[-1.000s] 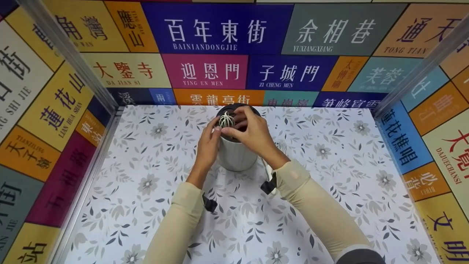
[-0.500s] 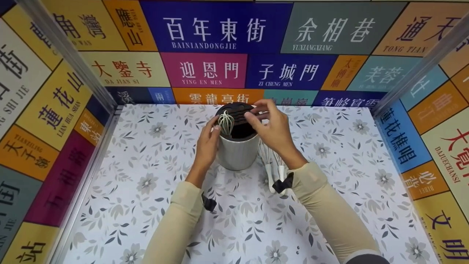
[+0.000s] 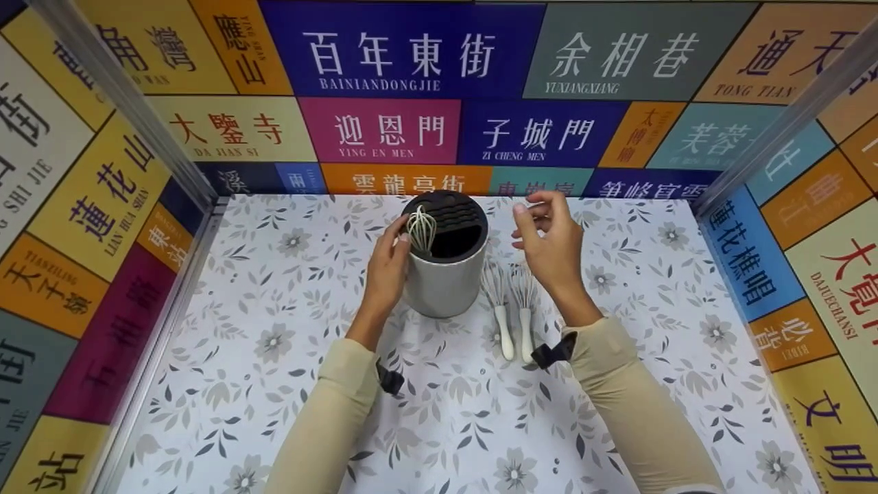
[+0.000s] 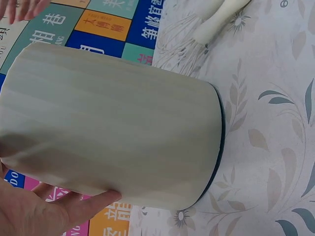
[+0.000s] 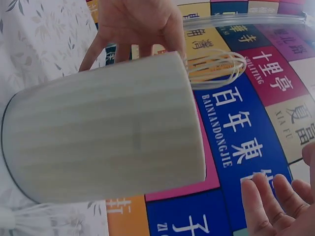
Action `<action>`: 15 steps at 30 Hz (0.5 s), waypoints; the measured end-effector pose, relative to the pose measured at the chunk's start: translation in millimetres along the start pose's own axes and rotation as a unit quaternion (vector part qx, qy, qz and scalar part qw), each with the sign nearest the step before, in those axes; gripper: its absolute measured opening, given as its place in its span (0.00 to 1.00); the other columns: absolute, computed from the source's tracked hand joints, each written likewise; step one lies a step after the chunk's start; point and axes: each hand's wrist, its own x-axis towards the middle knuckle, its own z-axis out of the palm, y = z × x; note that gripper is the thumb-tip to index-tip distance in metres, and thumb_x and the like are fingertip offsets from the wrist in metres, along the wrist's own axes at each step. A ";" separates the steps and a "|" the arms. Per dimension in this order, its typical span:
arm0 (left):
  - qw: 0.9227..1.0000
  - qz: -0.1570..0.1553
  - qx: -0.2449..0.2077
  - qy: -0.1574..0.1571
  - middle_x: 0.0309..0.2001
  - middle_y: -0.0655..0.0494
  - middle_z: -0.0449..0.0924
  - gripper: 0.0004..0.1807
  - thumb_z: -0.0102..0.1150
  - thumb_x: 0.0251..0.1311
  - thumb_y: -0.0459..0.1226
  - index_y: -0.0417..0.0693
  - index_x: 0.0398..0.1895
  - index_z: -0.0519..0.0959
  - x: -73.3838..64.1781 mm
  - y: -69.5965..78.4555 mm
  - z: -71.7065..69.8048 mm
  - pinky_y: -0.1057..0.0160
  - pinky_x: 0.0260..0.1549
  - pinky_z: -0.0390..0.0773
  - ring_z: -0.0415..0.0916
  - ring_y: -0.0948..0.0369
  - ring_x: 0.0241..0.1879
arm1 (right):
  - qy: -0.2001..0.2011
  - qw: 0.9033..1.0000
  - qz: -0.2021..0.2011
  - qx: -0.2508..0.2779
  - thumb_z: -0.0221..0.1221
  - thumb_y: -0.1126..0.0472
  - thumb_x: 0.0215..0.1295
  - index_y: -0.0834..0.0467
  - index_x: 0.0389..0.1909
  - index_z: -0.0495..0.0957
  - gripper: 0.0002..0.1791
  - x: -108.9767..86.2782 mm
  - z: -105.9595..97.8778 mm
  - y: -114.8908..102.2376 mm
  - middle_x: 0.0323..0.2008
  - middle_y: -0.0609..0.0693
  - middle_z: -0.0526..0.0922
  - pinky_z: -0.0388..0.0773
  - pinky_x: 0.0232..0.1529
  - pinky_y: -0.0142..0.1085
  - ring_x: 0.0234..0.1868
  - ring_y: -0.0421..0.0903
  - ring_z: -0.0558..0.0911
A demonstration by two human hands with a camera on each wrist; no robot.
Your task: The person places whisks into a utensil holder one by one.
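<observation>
A round pale-grey utensil holder (image 3: pixel 442 291) with a black slotted top stands upright on the table. One whisk (image 3: pixel 422 230) is in it, its wire loops showing above the left side of the rim and its handle hidden inside. My left hand (image 3: pixel 387 264) rests against the holder's left side, near the rim; in the left wrist view its fingers (image 4: pixel 96 204) lie extended along the wall. Apart from the holder, to its right, my right hand (image 3: pixel 552 240) is raised with loosely bent fingers and nothing in them.
Two more whisks with off-white handles lie side by side right of the holder, a left one (image 3: pixel 504 333) and a right one (image 3: pixel 526 333). Panels with colourful lettering, such as the back wall (image 3: pixel 384 130), enclose the floral-patterned tabletop (image 3: pixel 274 398) at the back and sides.
My right hand has let go of the whisk and moved right, away from the holder, uncovering its top and the two whisks on the table. The left hand has stayed at the holder's side.
</observation>
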 end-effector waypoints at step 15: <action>1.000 0.000 -0.005 0.002 0.73 0.54 0.66 0.24 0.42 0.79 0.54 0.69 0.74 0.68 1.0 -1.3 1.1 0.50 0.58 0.74 0.71 0.53 0.65 | 0.010 0.998 0.054 -0.038 0.60 0.44 0.73 0.56 0.57 0.72 0.23 -14.7 -28.1 45.7 0.43 0.53 0.83 0.85 0.31 0.33 0.34 0.48 0.87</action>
